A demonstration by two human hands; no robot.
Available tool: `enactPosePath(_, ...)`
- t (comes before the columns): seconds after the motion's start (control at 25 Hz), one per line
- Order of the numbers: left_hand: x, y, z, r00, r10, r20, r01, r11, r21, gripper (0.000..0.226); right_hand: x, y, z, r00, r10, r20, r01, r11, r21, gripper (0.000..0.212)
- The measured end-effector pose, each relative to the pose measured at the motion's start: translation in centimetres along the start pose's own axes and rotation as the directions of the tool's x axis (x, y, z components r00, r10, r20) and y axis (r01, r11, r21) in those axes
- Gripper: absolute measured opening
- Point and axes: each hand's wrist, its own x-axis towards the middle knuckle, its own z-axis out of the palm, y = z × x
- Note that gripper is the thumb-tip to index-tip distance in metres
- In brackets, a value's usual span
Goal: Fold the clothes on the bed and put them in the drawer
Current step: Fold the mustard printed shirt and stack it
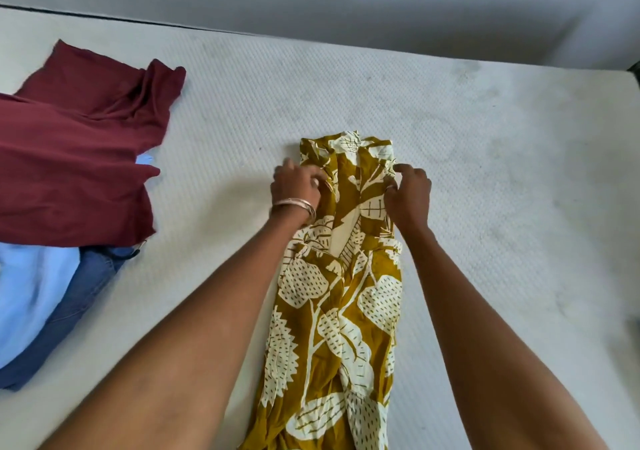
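A mustard-yellow garment with a cream leaf print point(339, 297) lies lengthwise on the white mattress point(485, 172), its sides folded in to a narrow strip. My left hand point(298, 186), with a bangle on the wrist, pinches the cloth at the garment's upper left edge. On the upper right edge, my right hand point(408, 193) grips a fold of the same garment. The collar end points away from me.
A maroon garment point(79, 158) lies spread at the left. Under it sit a light blue piece point(31, 290) and blue jeans point(86, 293). A grey wall point(346, 6) runs along the mattress's far edge. No drawer is in view.
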Motion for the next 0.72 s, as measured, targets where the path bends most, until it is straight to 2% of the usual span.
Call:
enactPosePath(0.08, 2.6, 0.1, 0.2, 0.988, -0.148, 0.044, 0.153, 0.978, -0.145, 0.027, 2.3, 0.2, -0.4, 0.992, 0.121, 0.033, -0.124, 0.988, 0.093, 0.043)
enactPosePath(0.16, 4.7, 0.5, 1.0, 0.972, -0.207, 0.108, 0.224, 0.957, -0.182, 0.032, 4.5, 0.2, 0.1, 0.959, 0.252, 0.133, -0.275, 0.940, 0.202, 0.053)
enactPosePath(0.24, 5.9, 1.0, 1.8, 0.961, -0.262, 0.090, 0.276, 0.934, -0.226, 0.063, 5.8, 0.2, 1.0, 0.909, 0.353, 0.224, -0.406, 0.872, 0.273, 0.064)
enactPosePath(0.32, 6.5, 2.0, 2.5, 0.923, -0.378, 0.078, 0.380, 0.856, -0.351, 0.104, 8.1, 2.4, 3.4, 0.882, 0.378, 0.282, -0.454, 0.841, 0.294, 0.070)
enactPosePath(0.36, 6.9, 2.5, 2.6, 0.897, -0.431, 0.101, 0.433, 0.807, -0.403, 0.114, 9.4, 4.0, 4.8, 0.877, 0.371, 0.304, -0.460, 0.831, 0.312, 0.069)
enactPosePath(0.44, 7.6, 3.1, 2.3, 0.837, -0.512, 0.194, 0.540, 0.714, -0.445, 0.106, 9.5, 3.5, 4.0, 0.846, 0.394, 0.358, -0.521, 0.750, 0.406, 0.051)
enactPosePath(0.52, 8.2, 3.4, 1.2, 0.793, -0.554, 0.254, 0.598, 0.629, -0.496, 0.084, 7.7, 1.0, 0.8, 0.814, 0.388, 0.432, -0.579, 0.597, 0.555, 0.015)
enactPosePath(0.6, 8.2, 3.6, -0.3, 0.792, -0.535, 0.293, 0.596, 0.575, -0.560, 0.066, 6.8, 0.2, -0.9, 0.835, 0.315, 0.451, -0.548, 0.553, 0.628, 0.023)
enactPosePath(0.72, 6.8, 3.5, -2.6, 0.887, -0.367, 0.280, 0.457, 0.617, -0.641, 0.029, 4.5, -0.6, -3.5, 0.929, 0.130, 0.346, -0.352, 0.594, 0.724, 0.042)
